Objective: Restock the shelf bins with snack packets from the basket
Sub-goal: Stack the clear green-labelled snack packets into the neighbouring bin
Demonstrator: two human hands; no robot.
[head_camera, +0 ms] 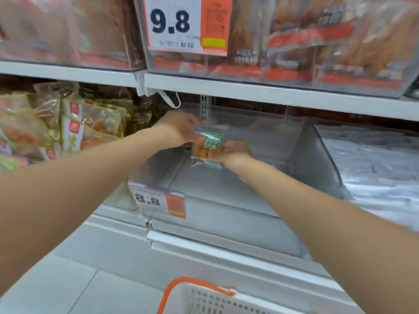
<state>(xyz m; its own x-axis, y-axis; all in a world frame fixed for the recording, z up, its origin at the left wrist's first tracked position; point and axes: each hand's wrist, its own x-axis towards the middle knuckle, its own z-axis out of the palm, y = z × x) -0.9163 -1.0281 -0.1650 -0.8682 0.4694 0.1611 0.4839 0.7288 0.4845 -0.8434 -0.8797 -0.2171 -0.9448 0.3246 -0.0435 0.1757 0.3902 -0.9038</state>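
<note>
packet: green-and-orange snack packet (pixel 207 146) upright between my two hands, held above the bin floor, toward the back left.
left hand: my left hand (pixel 179 130) grips its upper left edge, fingers curled.
right hand: my right hand (pixel 234 152) pinches its lower right side.
bin: clear bin (pixel 317 159), right wall and front lip well apart from the packet, bare floor below it.
overhead: white shelf edge (pixel 260 92) just above my left hand.
front lip: 8.8 price tag (pixel 158 201) under my left forearm.
basket: white basket (pixel 204 300), orange handle, well apart from the packet.
</note>
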